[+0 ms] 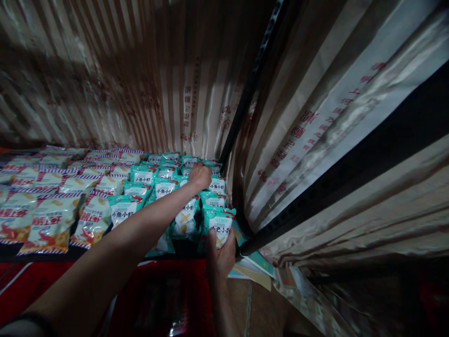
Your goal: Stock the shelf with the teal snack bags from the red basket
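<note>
My left hand [200,176] reaches over the rows to the back right of the shelf. Its fingers curl down among teal snack bags [143,175], and what they hold, if anything, is hidden. At the front right corner, my right hand [223,255] grips an upright teal snack bag [220,222], thumb on its front. More teal bags stand in rows left of and behind it, partly covered by my left forearm. White and orange snack bags [52,220] with striped edges fill the shelf's left part.
Pleated, printed cloth [147,93] hangs behind and to the right. A black metal post [250,89] rises at the back corner, and a black bar [315,201] runs along the right. A red container [168,299] is below the shelf front, beside flat cardboard [254,276] over floor tiles.
</note>
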Available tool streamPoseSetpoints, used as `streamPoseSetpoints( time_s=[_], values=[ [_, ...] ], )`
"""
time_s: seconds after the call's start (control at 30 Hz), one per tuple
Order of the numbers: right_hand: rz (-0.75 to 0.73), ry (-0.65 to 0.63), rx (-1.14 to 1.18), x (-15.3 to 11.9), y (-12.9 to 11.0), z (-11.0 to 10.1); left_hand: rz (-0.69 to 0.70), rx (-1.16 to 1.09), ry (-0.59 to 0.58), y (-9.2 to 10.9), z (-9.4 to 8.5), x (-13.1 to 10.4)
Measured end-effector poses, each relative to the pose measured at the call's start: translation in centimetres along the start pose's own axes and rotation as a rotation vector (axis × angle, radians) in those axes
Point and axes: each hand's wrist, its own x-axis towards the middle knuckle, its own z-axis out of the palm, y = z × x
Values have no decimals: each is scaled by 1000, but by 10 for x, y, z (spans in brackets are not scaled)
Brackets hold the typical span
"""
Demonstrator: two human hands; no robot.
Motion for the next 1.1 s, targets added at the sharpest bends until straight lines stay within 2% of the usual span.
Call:
streamPoseSetpoints(
  time_s=[0.1,0.3,0.47,0.57,0.67,0.77,0.83,0.9,0.97,1.1],
  values=[
    [89,-22,30,4,-7,1,-16,16,9,1,1,4],
    [93,-19,0,12,-11,9,3,19,57,-3,10,7],
    [88,-20,-35,15,-9,11,23,-28,103,-4,1,-4],
    [56,8,-29,14,-9,10,17,-225,226,-3,-6,-35],
    [15,5,-16,13,-8,8,2,-452,346,-1,0,-89],
    [-22,-34,16,13,-8,3,-65,-664,309,0,16,-145],
    [-37,-48,31,14,-7,-1,-84,-748,252,2,29,-173],
    [-22,-46,33,15,-8,-5,-117,-793,250,5,39,-191],
    [0,-57,38,16,-8,-8,-91,-801,257,8,47,-201],
    [-18,-99,60,18,-7,-11,-60,-783,258,16,55,-204]
  ],
)
